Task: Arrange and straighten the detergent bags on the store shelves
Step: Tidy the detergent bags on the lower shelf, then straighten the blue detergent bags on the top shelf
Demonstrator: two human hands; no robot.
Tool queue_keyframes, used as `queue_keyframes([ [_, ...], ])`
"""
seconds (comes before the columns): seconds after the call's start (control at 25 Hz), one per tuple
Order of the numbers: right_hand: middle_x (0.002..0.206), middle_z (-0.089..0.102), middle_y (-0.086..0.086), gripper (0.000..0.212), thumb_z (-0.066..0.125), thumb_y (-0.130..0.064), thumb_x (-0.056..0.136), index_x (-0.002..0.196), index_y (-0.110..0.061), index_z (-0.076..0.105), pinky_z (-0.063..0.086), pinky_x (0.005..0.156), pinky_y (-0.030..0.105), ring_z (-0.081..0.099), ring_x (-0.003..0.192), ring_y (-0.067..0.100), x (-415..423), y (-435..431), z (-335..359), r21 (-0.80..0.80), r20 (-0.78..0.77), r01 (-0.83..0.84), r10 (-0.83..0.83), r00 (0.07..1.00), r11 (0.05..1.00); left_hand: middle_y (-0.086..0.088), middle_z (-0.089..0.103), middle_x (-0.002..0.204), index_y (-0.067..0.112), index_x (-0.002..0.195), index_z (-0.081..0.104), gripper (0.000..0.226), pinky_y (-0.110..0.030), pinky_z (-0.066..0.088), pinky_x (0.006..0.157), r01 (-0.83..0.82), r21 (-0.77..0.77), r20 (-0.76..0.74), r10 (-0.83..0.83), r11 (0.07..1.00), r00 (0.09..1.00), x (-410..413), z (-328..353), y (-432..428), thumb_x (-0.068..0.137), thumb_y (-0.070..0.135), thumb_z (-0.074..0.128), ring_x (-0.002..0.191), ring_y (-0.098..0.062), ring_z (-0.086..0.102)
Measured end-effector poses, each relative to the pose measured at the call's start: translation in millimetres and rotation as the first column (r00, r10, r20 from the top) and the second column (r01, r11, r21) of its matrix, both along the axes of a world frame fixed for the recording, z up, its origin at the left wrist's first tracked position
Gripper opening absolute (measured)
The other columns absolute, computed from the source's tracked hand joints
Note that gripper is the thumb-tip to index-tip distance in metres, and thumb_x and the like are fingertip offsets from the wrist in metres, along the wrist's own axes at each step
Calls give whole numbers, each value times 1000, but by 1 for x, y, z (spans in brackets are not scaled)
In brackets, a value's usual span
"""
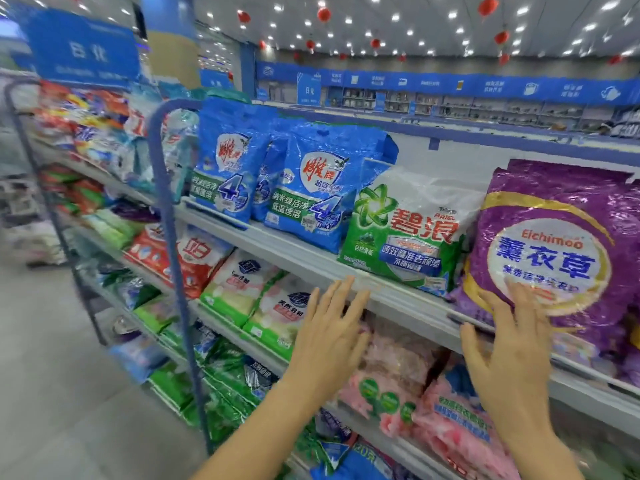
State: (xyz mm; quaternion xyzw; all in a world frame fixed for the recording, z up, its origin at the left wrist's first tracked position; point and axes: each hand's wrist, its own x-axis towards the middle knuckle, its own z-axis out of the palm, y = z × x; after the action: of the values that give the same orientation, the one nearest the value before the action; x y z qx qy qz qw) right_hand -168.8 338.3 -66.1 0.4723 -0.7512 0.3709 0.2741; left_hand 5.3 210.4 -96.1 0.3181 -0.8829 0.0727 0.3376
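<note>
**Both hands reaching to the bags on the upper shelf**

The right hand (510, 348) is reaching up to the purple detergent bag (554, 237), which is standing at the right end of the upper shelf (298, 252) and seems to be hanging a little over the front edge. The fingers (519, 296) are straight and spread, with the tips touching the bag's lower front, probably to push it back upright. The left hand (330, 336) is hovering open with straight fingers in front of the shelf edge, below the green-and-white bag (405, 233), and is gripping nothing. I judge it is getting ready to steady that neighbour. Two blue bags (311, 195) are standing further left, touching each other. On the shelf below (225, 332), pink bags (398, 368) are lying flat. All the bags are looking sealed, so their contents are not showing.
</note>
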Motion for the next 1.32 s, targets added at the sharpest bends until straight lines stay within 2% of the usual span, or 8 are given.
queue_keyframes([
  [0.2,117,57,14,45,42,-35,83,112,-5,58,30,98,35,48,111,29,72,-57,-9,2,120,-332,329,937,943,-4,57,125,15,123,54,45,-39,45,97,-161,128,-123,176,979,977,121,-8,-45,89,39,38,112,-21,55],
  [0.28,98,64,12,39,43,-35,82,104,-8,62,35,86,33,57,93,31,104,-87,-15,28,153,-411,403,902,911,-2,61,118,15,122,56,40,-32,48,84,-224,166,-162,250,960,955,172,-7,-61,90,37,44,100,-18,60],
  [0.4,76,66,-2,20,51,-32,78,97,-29,59,40,69,24,62,69,20,167,-140,-21,29,299,-481,451,841,876,4,68,96,19,113,60,33,-23,43,60,-306,258,-166,354,916,920,252,-10,-93,89,39,47,73,-15,62],
  [0.48,66,63,-11,18,54,-27,75,89,-37,56,42,68,22,62,61,9,212,-174,-30,14,342,-529,493,800,848,7,69,90,22,110,62,44,-31,51,61,-308,323,-221,388,895,895,307,-14,-115,85,50,39,74,-15,65],
  [0.68,66,67,-16,30,69,-12,82,79,-40,58,43,62,2,62,71,-4,315,-262,-61,2,480,-653,572,665,757,26,58,77,25,102,63,39,-21,47,62,-407,455,-325,574,792,752,442,-23,-168,80,51,43,71,6,55],
  [0.88,77,66,-23,28,59,-4,86,79,-31,59,47,60,8,63,73,4,395,-335,-88,6,622,-720,561,546,694,14,62,75,22,98,64,30,-36,51,65,-463,575,-321,707,674,630,535,-47,-216,80,41,49,69,-9,59],
  [1.08,77,67,-17,19,60,-10,86,82,-29,62,47,61,12,62,74,2,441,-414,-111,69,659,-744,530,534,665,17,62,73,20,95,65,10,-34,50,67,-452,670,-233,745,589,625,570,-84,-274,86,20,63,72,-4,59],
  [1.32,70,67,-15,22,60,-15,87,82,-36,59,48,65,19,62,76,0,480,-545,-127,90,678,-746,507,531,660,17,63,73,25,93,63,7,-26,47,60,-462,715,-158,766,524,624,599,-102,-400,87,25,62,69,-3,59],
])
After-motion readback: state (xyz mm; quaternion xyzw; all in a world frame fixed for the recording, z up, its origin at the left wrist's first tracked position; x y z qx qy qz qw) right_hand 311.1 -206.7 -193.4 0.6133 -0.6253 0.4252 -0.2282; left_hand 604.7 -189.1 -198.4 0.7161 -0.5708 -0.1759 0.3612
